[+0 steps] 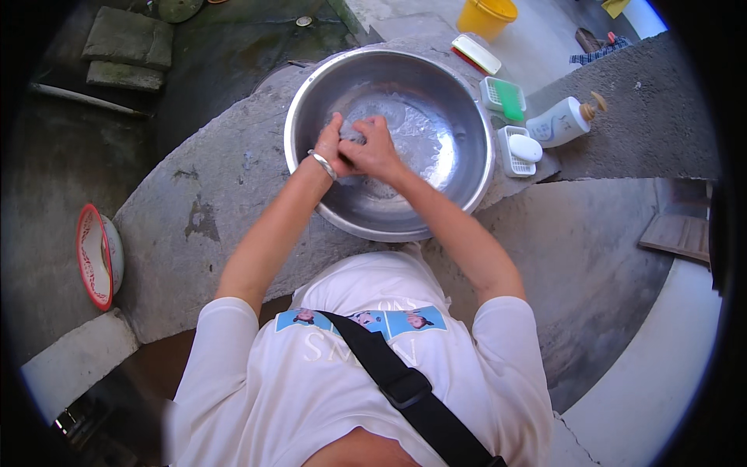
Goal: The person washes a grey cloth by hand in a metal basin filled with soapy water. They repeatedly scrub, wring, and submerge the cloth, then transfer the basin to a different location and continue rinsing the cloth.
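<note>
A wide stainless steel basin (373,216) stands on the concrete ledge, with shallow water showing on its bottom. Inside its left half my two hands come together over the water. My left hand (330,149), with a silver bangle at the wrist, is closed around one side of a small wet grey bundle (352,133) that looks like cloth. Against the other side presses my right hand (377,149), its fingers bent over the bundle. Most of the bundle is hidden by the fingers.
Right of the basin are a white soap bar (526,148) in a dish, a green soap (510,100) in another dish, a white pump bottle (556,123) and a brush (476,54). A yellow bucket (486,19) stands beyond. A red-rimmed enamel basin (115,253) leans at the left.
</note>
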`<act>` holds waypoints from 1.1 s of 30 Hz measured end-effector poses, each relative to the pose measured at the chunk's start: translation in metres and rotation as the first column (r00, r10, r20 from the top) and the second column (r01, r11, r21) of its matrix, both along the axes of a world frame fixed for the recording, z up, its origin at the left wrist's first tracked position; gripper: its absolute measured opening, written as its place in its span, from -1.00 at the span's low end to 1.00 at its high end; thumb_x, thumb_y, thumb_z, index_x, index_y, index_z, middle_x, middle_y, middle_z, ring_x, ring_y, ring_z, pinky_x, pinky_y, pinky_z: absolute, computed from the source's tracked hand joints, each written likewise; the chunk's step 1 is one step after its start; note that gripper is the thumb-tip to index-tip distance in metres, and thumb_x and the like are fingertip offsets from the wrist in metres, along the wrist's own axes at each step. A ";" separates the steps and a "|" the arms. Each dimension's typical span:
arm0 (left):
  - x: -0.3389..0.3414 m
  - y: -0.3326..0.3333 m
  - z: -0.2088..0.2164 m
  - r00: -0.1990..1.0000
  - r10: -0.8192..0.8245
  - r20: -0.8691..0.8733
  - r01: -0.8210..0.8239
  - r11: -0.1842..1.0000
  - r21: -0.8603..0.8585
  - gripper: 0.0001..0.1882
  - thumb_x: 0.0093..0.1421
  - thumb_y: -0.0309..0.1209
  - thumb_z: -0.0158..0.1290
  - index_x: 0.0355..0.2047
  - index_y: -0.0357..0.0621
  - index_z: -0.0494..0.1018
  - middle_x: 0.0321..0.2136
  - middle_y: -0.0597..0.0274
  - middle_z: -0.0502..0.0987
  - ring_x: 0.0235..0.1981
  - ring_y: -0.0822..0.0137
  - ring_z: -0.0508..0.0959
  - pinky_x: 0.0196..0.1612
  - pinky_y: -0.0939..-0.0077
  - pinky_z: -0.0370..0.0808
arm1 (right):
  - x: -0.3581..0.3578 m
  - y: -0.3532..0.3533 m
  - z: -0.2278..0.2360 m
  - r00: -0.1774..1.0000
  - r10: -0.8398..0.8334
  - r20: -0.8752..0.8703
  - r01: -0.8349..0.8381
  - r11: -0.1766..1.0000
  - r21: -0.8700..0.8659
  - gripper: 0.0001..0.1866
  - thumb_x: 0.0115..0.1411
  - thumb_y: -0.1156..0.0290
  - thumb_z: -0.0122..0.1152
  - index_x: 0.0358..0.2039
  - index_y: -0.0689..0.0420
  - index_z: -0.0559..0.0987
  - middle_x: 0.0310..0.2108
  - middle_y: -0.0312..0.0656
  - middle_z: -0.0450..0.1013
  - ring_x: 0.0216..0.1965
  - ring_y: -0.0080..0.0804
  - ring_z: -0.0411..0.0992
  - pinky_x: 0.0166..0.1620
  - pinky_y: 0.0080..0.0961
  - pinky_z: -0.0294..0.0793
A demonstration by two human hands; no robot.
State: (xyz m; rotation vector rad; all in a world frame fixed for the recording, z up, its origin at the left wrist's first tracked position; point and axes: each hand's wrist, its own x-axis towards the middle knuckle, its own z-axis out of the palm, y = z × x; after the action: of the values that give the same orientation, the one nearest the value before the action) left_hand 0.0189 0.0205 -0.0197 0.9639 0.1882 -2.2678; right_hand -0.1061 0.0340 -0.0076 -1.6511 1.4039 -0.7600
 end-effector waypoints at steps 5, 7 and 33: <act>0.003 -0.008 0.006 0.965 -0.199 -0.172 0.129 0.927 -0.352 -0.50 0.16 0.08 -0.20 -0.43 -0.15 0.37 -0.41 0.13 0.44 -0.35 0.26 0.47 -0.26 0.42 0.43 | 0.028 0.039 0.084 0.996 -0.058 0.065 0.081 0.899 -0.431 -0.78 -0.08 0.26 0.13 -0.56 0.17 0.49 -0.48 0.01 0.33 -0.32 -0.05 0.35 -0.22 -0.22 0.33; 0.002 -0.014 0.007 0.797 -0.412 -0.441 0.134 0.833 -0.537 -0.53 0.14 0.05 -0.14 -0.47 -0.16 0.39 -0.42 0.16 0.45 -0.36 0.30 0.47 -0.27 0.43 0.42 | 0.026 0.032 0.082 0.997 -0.011 0.079 0.055 0.815 -0.577 -0.82 -0.07 0.31 0.12 -0.59 0.17 0.48 -0.58 -0.02 0.33 -0.37 -0.06 0.35 -0.22 -0.21 0.32; 0.005 -0.007 -0.003 0.994 -0.101 0.039 0.107 0.978 -0.181 -0.38 0.16 0.16 -0.33 -0.02 -0.07 0.24 -0.04 0.04 0.30 -0.04 0.13 0.33 -0.03 0.10 0.27 | 0.022 0.012 0.028 0.988 -0.123 0.094 0.140 0.968 -0.206 -0.76 -0.06 0.26 0.15 -0.46 0.17 0.49 -0.49 -0.01 0.34 -0.37 0.01 0.33 -0.21 -0.13 0.30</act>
State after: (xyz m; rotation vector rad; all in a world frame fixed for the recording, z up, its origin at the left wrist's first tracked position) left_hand 0.0234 0.0139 -0.0224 0.9282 -0.0839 -2.3170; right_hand -0.0839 0.0459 0.0202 -1.6783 1.4257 -1.0736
